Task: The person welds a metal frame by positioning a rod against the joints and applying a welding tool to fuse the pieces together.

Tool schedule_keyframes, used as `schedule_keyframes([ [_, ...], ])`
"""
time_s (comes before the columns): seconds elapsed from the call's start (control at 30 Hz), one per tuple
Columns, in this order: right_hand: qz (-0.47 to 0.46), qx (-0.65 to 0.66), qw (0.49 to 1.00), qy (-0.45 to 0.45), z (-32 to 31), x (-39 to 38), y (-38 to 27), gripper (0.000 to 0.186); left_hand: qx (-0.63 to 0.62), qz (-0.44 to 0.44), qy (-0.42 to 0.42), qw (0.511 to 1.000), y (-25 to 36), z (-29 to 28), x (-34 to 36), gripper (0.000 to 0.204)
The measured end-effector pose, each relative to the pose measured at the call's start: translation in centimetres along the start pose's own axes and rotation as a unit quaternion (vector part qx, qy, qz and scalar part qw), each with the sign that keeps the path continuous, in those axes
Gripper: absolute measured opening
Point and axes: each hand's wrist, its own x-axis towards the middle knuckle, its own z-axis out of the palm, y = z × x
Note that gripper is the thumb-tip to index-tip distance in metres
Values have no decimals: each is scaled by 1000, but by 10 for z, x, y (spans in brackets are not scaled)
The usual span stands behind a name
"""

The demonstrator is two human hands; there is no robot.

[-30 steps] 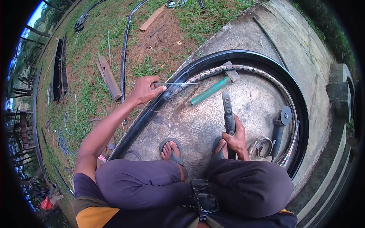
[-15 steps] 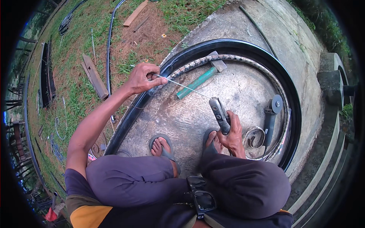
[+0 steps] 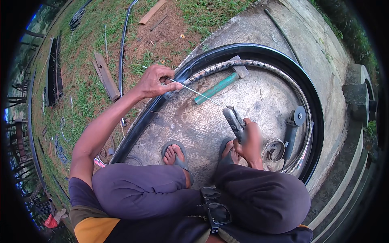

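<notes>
My left hand (image 3: 156,82) pinches a thin grey welding rod (image 3: 202,95) between thumb and fingers, above a bent black channel-shaped strip (image 3: 135,137). The rod slants down to the right, its far end at the jaws of a welding electrode holder (image 3: 232,120). My right hand (image 3: 250,141) is wrapped round that holder's handle; a blur covers part of the hand. Whether the jaws grip the rod cannot be made out. Beneath the rod lies a hammer with a green handle (image 3: 216,88), its head near a curved, spotted metallic strip (image 3: 279,75).
An angle grinder (image 3: 291,135) lies at the right inside the black curve, beside a coiled metal strip (image 3: 274,150). Wooden pieces (image 3: 106,79) and a long black tube (image 3: 122,50) lie on the grass. A dark rod (image 3: 283,36) rests on the concrete. My sandalled feet flank the middle.
The view has shifted slightly, so the ground things appear a little further right. My hands keep nearly the same hold on the rod and the electrode holder.
</notes>
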Motion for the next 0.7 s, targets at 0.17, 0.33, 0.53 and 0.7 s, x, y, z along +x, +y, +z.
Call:
schedule_keyframes([
  [0.17, -12, -12, 1000, 7, -1, -1, -1, 64, -1, 16, -9, 1000, 3, 6, 3, 57],
  [0.33, -45, 12, 999, 24, 3, 0, 2, 66, -13, 28, -28, 999, 13, 5, 7, 58],
  [0.53, 133, 248, 958, 48, 2, -7, 9, 67, 253, 170, 207, 929, 39, -14, 6, 48],
  [0.7, 291, 597, 732, 153, -6, -15, 55, 68, 174, 97, 6, 980, 46, 4, -25, 45],
])
